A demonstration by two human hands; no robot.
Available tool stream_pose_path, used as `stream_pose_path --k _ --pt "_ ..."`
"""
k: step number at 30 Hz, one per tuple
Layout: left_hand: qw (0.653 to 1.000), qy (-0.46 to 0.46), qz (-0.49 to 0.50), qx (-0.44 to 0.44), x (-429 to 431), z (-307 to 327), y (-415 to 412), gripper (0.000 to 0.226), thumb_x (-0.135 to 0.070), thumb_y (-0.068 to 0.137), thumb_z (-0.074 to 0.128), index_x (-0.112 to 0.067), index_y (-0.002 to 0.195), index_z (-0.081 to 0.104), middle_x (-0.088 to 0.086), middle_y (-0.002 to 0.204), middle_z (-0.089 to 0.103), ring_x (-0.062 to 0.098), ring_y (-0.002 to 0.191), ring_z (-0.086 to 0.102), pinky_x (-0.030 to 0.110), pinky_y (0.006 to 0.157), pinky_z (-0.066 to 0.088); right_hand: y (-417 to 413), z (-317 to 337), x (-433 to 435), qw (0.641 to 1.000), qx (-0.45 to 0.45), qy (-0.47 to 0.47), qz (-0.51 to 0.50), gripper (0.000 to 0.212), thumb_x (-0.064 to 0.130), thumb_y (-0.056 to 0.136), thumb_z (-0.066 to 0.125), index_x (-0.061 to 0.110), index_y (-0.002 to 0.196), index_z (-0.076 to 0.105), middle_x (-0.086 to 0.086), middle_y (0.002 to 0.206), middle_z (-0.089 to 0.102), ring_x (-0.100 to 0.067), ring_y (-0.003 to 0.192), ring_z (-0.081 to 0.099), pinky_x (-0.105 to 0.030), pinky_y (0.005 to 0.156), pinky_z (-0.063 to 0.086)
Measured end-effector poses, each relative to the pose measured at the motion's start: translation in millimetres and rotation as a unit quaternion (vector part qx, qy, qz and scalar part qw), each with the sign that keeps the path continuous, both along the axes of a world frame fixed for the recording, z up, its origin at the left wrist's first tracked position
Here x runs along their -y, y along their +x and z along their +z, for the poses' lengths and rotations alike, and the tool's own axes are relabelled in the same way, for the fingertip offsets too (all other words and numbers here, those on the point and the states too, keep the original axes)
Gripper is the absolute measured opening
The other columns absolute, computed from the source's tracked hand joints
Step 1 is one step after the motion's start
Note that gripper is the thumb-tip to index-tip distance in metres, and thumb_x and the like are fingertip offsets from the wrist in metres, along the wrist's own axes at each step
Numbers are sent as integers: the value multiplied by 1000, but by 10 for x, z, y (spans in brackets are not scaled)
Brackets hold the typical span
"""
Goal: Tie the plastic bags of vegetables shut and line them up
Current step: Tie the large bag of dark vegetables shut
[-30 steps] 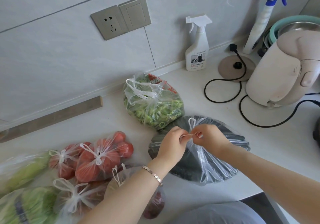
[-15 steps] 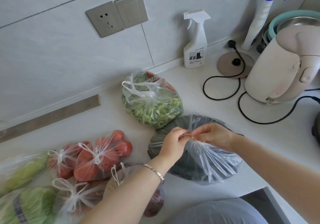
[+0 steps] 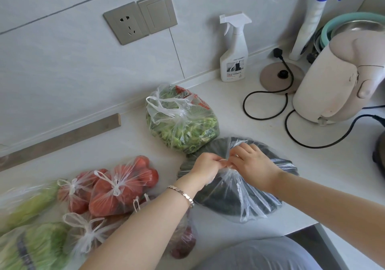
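Observation:
A clear plastic bag of dark green vegetables [image 3: 235, 199] lies on the white counter [image 3: 239, 107] in front of me. My left hand [image 3: 206, 168] and my right hand [image 3: 251, 163] meet above it, each pinching the gathered bag handles at the neck. Behind it sits a bag of green peppers [image 3: 183, 121] with loose handles. To the left lie knotted bags of tomatoes [image 3: 120, 188], a further tied bag [image 3: 87, 232], and bags of pale green vegetables [image 3: 31, 246]. A bag with dark red contents [image 3: 183, 244] is partly hidden under my left forearm.
A white spray bottle [image 3: 234, 48] stands at the wall. A cream kettle [image 3: 341, 78] stands at the right, its base [image 3: 281, 76] and black cords [image 3: 268, 107] on the counter beside it. The counter's front edge runs close below the dark bag.
My hands have stayed at the bag's neck, working the handles; the right hand has turned over the knot and the small loop seen above the fingers earlier is gone.

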State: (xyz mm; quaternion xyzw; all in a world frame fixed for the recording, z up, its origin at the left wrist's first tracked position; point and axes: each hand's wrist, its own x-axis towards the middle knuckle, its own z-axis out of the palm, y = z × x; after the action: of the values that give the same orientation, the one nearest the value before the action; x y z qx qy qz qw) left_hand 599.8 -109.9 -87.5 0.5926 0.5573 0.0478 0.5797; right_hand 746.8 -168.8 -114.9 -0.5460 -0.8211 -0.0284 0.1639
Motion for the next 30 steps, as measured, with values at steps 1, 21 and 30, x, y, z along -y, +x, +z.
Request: stream_pose_path --k 1,21,30 --pt "1000 10 0 -2 4 5 1 23 -19 85 63 2 90 70 11 82 64 15 80 53 25 75 40 4 9 6 1000 12 2 -1 24 10 54 81 17 72 66 0 76 61 -20 66 59 -29 57 51" --pt "977 127 -147 -89 -24 -8 -140 32 -28 87 61 -8 63 60 8 58 43 16 55 35 15 46 27 -90 39 177 996 24 -71 54 23 17 57 79 16 60 57 4 52 51 -14 35 44 -19 30 34" --pt "968 157 -121 -156 -68 -150 -41 32 -24 89 57 1 74 69 20 77 69 27 69 59 36 71 49 -74 20 262 987 -38 -154 30 28 23 83 39 15 57 47 5 50 45 -16 39 41 -20 38 29"
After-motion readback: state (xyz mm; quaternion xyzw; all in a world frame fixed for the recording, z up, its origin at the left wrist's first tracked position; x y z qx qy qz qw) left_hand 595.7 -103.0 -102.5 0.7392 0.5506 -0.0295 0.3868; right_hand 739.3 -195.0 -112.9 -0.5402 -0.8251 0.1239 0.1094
